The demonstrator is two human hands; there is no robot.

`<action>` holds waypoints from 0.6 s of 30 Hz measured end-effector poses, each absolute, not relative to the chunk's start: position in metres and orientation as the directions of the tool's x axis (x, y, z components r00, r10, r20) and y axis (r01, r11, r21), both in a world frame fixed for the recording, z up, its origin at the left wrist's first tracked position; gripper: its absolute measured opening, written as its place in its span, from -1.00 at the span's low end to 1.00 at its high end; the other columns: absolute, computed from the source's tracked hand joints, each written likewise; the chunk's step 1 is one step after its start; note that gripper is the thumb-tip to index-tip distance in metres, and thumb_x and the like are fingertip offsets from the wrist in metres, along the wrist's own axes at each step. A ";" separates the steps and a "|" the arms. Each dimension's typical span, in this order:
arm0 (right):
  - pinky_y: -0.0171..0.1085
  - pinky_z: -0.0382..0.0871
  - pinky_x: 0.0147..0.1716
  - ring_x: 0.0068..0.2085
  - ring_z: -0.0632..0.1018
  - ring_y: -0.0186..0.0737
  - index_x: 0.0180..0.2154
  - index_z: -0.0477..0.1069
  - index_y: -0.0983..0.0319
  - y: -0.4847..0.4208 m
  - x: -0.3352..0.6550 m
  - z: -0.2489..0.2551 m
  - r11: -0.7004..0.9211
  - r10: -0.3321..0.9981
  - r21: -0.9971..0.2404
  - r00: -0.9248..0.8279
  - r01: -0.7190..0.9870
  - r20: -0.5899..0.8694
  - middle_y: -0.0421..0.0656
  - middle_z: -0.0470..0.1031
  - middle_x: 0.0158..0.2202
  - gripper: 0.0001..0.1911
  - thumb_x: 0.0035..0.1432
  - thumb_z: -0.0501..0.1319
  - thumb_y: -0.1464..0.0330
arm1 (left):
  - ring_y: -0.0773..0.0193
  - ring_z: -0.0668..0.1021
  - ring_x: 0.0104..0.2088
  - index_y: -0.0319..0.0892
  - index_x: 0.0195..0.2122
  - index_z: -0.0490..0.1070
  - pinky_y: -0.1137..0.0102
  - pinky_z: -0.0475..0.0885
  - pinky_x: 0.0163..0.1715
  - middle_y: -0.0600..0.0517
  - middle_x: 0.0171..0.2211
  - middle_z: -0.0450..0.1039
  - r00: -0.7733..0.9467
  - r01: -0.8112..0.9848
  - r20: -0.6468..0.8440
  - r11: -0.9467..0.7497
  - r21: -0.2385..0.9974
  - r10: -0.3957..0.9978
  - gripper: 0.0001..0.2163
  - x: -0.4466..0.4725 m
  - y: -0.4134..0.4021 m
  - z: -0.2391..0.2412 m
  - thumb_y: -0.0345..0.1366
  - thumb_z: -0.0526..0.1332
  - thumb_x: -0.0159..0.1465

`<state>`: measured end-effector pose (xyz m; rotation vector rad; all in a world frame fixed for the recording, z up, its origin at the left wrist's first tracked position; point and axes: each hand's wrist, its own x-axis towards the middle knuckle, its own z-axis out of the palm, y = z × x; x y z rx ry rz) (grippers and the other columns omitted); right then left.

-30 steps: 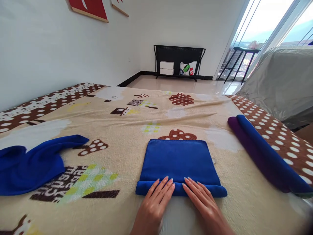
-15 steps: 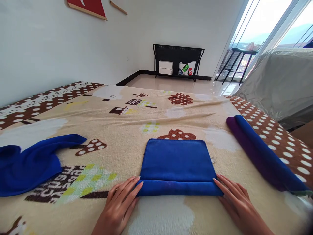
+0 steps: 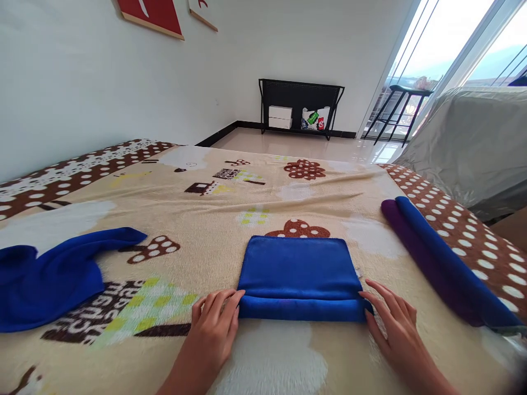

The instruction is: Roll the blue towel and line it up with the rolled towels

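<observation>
The left hand [image 3: 214, 323] had its grip curled against the left end of the rolled edge of the blue towel [image 3: 298, 269], fingers bent and touching the cloth; whether they pinched it could not be told. The right hand [image 3: 391, 323] lay with fingers spread and flat, tips at the roll's right end. The towel sat folded at the near middle of the bed, its near edge rolled into a thick band between the two hands.

The bed was covered by a beige fleece blanket [image 3: 230, 214] printed with brown dotted mushrooms, white patches and dark lettering, with a brown polka-dot border along both sides. A loose blue cloth [image 3: 49, 274] lay crumpled to the left, well apart from the towel. On the right edge lay two rolls [image 3: 440, 260], one purple, one blue, side by side and touching.

Beyond the bed, a glossy pale floor ran to a white wall, where a black rack [image 3: 302, 104] held a white box and a bag. A black stool [image 3: 405, 104] stood by the bright window. A grey cover [image 3: 473, 137] draped furniture on the right.
</observation>
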<state>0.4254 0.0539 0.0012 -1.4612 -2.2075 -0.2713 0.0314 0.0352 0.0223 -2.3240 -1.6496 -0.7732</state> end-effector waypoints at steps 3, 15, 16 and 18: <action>-0.04 0.17 0.12 0.16 0.45 -0.06 0.16 0.36 0.15 0.053 0.390 0.008 0.523 0.707 0.008 -0.439 0.852 0.554 -0.04 0.41 0.19 -0.54 0.28 0.01 0.53 | 0.06 0.50 0.05 -0.19 0.04 0.47 0.13 0.28 0.06 -0.17 0.04 0.50 0.317 0.918 0.604 -0.396 -0.001 0.732 -0.64 0.074 0.035 0.027 -0.53 -0.03 0.37; -0.14 0.35 0.12 0.24 0.41 -0.19 0.32 0.19 0.21 0.066 0.362 0.008 0.769 0.581 0.054 -0.732 0.637 0.355 -0.09 0.35 0.27 -0.49 0.36 0.02 0.46 | 0.15 0.50 0.15 -0.27 0.18 0.37 0.22 0.43 0.12 -0.10 0.14 0.49 0.674 0.677 0.428 -0.736 -0.031 0.602 -0.64 0.093 0.059 0.036 -0.44 0.02 0.40; -0.13 0.36 0.13 0.26 0.39 -0.17 0.33 0.16 0.21 0.066 0.364 0.009 0.765 0.589 0.067 -0.738 0.641 0.330 -0.10 0.31 0.29 -0.47 0.37 0.05 0.42 | 0.13 0.49 0.16 -0.26 0.21 0.34 0.20 0.42 0.13 -0.11 0.17 0.46 0.667 0.690 0.400 -0.723 -0.017 0.628 -0.63 0.093 0.059 0.036 -0.38 0.05 0.41; -0.10 0.36 0.13 0.28 0.37 -0.14 0.35 0.12 0.21 0.067 0.366 0.010 0.748 0.608 0.095 -0.736 0.656 0.297 -0.11 0.26 0.32 -0.45 0.37 0.07 0.36 | 0.11 0.47 0.19 -0.22 0.27 0.27 0.16 0.41 0.13 -0.11 0.22 0.41 0.658 0.711 0.348 -0.703 0.004 0.667 -0.59 0.094 0.059 0.036 -0.27 0.08 0.42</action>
